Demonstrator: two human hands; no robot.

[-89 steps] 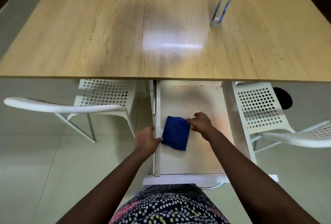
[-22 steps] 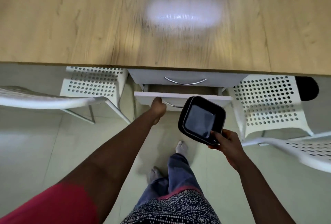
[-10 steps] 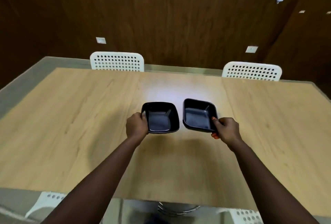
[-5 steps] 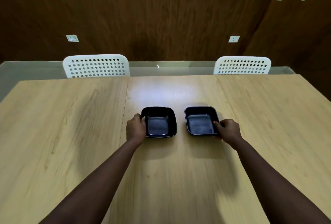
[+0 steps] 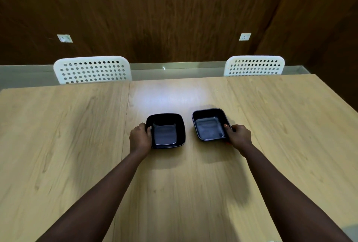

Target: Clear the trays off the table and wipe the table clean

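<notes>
Both black trays now sit on the bench (image 5: 58, 145), where a second ago the right one was tipped up off the wood with its near edge raised. The left hand (image 5: 140, 138) grips the left rim of the left tray (image 5: 165, 131), fingers curled over the edge with the thumb at the rim. The right hand (image 5: 239, 136) pinches the near right corner of the right tray (image 5: 210, 124), thumb on the inside of the rim and fingers underneath. Neither hand has let go. The right tray has also slid a little away from the left one and lies slightly turned; a strip of bare wood shows between the two, so they are near each other but not touching.

For the task this reads as a set-up rather than progress: the trays are on the bench, not off it, and the clearing has yet to begin. With both rims already gripped, lifting them away looks like the step at hand.

Beyond the hands, at the far edge, stand two white perforated chairs, one (image 5: 92, 70) off to the left and one (image 5: 253, 65) off to the right, with a dark wood-panelled wall (image 5: 174, 19) behind. Both trays appear empty. No cloth is in view near either hand, so the wiping will need one fetched. Nothing lies between the hands and the trays or around them to block a lift.
</notes>
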